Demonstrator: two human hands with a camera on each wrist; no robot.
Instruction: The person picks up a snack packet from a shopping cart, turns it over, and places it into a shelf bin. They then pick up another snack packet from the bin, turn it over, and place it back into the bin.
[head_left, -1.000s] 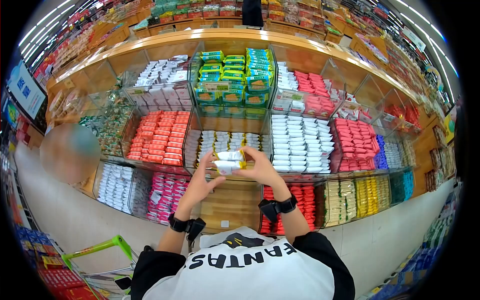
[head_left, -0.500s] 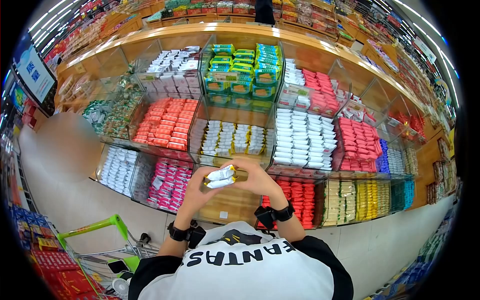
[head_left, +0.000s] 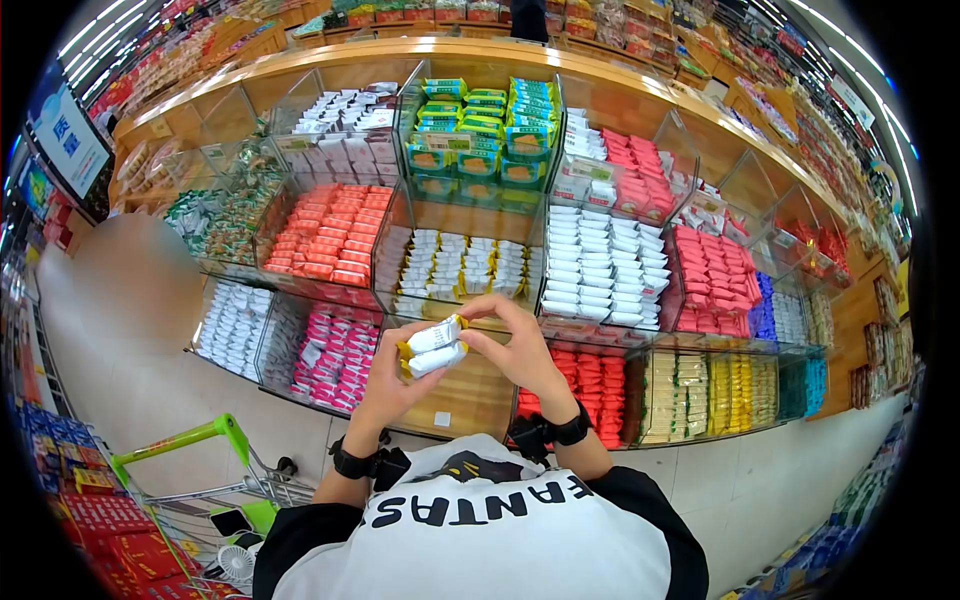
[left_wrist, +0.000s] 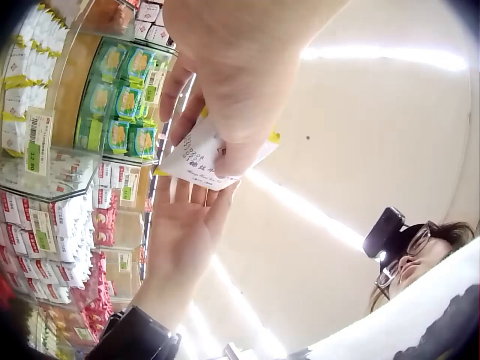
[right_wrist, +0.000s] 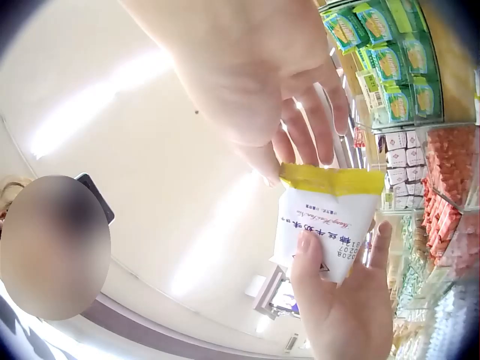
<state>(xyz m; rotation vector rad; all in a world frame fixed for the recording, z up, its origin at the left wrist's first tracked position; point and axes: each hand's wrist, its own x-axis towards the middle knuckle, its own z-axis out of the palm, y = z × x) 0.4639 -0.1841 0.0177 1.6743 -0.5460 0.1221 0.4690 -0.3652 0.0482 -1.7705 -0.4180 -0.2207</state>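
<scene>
Two small white snack packets with yellow crimped ends lie side by side between the hands, above the front of the display. The left hand grips them from the left, its thumb pressed on the printed face of a packet in the right wrist view. From the other side the right hand holds the packets' right ends between thumb and fingers. Seen from the left wrist, a packet spans both hands. Just beyond, a clear bin holds rows of matching white-and-yellow packets.
Clear-walled bins hold orange packets, white packets, red packets and magenta packets. Green-and-yellow packs stand behind. A bare wooden shelf section lies below the hands. A shopping cart stands at the lower left.
Both hands have drawn the packets back from over the matching bin toward the body. The packets have turned to a steeper slant, and the right hand's fingers have shifted around their ends.
</scene>
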